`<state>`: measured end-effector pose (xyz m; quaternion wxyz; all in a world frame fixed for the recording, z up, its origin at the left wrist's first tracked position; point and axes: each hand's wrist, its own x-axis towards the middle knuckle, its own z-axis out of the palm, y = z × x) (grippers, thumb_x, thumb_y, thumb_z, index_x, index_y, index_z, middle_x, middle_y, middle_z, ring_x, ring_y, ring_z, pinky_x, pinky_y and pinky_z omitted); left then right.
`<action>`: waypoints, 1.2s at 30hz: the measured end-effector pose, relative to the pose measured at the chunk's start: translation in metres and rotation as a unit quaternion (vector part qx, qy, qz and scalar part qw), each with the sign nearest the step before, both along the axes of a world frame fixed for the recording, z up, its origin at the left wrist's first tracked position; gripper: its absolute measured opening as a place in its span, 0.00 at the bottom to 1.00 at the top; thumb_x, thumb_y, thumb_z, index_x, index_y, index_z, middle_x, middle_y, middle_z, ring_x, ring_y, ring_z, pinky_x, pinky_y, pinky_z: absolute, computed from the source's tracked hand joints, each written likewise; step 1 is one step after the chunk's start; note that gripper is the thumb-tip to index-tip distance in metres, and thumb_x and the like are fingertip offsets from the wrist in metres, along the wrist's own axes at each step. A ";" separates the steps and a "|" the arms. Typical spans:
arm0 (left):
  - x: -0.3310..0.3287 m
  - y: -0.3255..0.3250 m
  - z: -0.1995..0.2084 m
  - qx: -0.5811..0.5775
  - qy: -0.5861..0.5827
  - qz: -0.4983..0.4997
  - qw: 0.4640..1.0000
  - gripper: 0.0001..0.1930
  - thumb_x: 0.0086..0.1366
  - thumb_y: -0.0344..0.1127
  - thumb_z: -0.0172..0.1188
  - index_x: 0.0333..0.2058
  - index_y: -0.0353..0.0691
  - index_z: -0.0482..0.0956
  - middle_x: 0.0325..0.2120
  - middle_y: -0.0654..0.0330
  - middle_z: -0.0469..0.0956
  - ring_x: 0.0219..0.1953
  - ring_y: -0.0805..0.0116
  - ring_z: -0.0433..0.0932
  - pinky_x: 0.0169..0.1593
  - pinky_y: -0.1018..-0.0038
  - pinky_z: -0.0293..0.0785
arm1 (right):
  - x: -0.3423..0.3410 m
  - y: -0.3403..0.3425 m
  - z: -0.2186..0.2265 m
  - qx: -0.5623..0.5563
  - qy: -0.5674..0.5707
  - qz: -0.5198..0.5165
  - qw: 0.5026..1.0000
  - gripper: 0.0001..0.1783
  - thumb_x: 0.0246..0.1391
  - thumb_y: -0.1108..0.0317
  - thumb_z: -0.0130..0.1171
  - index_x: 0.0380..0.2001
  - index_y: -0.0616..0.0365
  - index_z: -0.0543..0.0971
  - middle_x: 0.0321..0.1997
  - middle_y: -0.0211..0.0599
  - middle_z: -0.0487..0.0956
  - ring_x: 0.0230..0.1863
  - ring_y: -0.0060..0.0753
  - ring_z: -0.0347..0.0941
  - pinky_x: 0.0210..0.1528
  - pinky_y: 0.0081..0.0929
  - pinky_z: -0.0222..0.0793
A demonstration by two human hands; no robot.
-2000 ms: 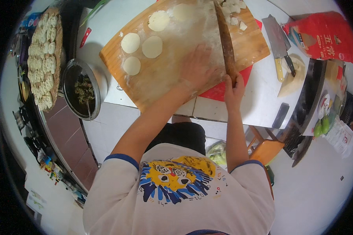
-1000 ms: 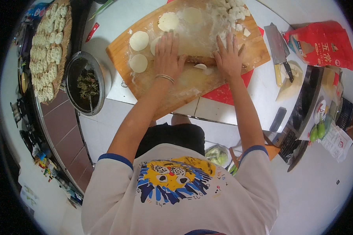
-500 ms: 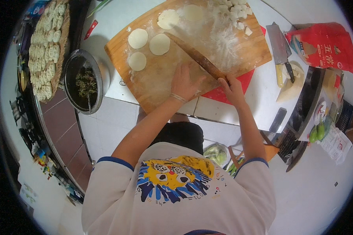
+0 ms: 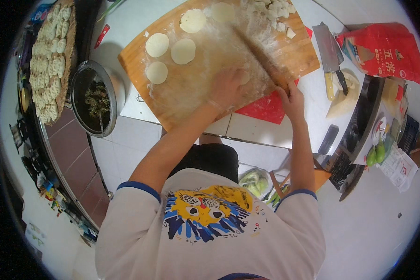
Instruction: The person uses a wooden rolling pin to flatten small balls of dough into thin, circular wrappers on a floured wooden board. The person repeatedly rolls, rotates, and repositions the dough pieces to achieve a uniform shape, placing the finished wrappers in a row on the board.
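Observation:
My right hand is closed on the near end of a dark wooden rolling pin, which lies slantwise over the floured wooden board. Motion smears both the pin and my left hand. That hand is low over the board, beside a small pale dough piece; whether its fingers grip the dough is unclear. Left of the pin lie several flat dough rounds, one of them a dough wrapper. Small cut dough pieces are heaped at the board's far right.
A metal bowl of dark green filling stands left of the board. Beyond it is a tray of shaped dumplings. To the right are a cleaver, a yellow-handled knife and a red bag. A red sheet shows under the board.
The rolling pin has swung and shifted to the right with my right hand. My left hand has moved slightly right, and a small dough piece now shows beside it.

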<state>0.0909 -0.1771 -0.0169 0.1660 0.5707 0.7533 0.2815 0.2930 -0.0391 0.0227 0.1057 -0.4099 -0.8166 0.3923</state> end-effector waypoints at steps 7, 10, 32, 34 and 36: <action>-0.030 -0.058 0.021 -0.050 0.130 0.080 0.987 0.38 0.60 0.48 0.58 0.65 0.38 0.56 0.65 0.46 0.55 0.67 0.46 0.52 0.66 0.53 0.50 | -0.035 0.004 -0.007 0.229 -0.129 0.221 0.939 0.24 0.50 0.51 0.63 0.48 0.49 0.75 0.59 0.41 0.69 0.57 0.47 0.67 0.59 0.42 0.63; -0.055 -0.024 0.020 -0.068 0.179 0.076 0.978 0.39 0.61 0.48 0.55 0.66 0.37 0.53 0.67 0.47 0.51 0.69 0.46 0.49 0.68 0.51 0.47 | -0.069 0.017 -0.017 0.304 -0.084 0.141 0.938 0.30 0.52 0.44 0.58 0.55 0.44 0.73 0.67 0.41 0.62 0.67 0.50 0.56 0.67 0.55 0.46; -0.066 -0.024 0.027 -0.017 0.108 0.084 0.990 0.37 0.59 0.44 0.59 0.65 0.37 0.57 0.65 0.45 0.55 0.67 0.43 0.52 0.67 0.48 0.49 | -0.094 0.010 -0.028 0.326 -0.127 0.062 0.935 0.30 0.60 0.47 0.46 0.65 0.34 0.65 0.74 0.38 0.53 0.74 0.53 0.44 0.66 0.75 0.24; -0.068 -0.022 0.030 -0.041 0.127 0.067 0.989 0.36 0.60 0.45 0.59 0.64 0.37 0.59 0.64 0.44 0.55 0.67 0.43 0.52 0.67 0.49 0.48 | -0.092 0.013 -0.036 0.335 -0.158 0.043 0.928 0.30 0.61 0.48 0.45 0.66 0.34 0.63 0.74 0.38 0.53 0.74 0.53 0.45 0.66 0.75 0.24; -0.054 -0.051 0.022 -0.087 0.115 0.015 0.989 0.34 0.61 0.47 0.58 0.62 0.36 0.61 0.64 0.44 0.57 0.67 0.43 0.52 0.68 0.50 0.48 | -0.065 -0.003 -0.042 0.336 -0.198 0.045 0.920 0.30 0.61 0.49 0.45 0.66 0.35 0.63 0.75 0.38 0.52 0.74 0.54 0.45 0.67 0.74 0.25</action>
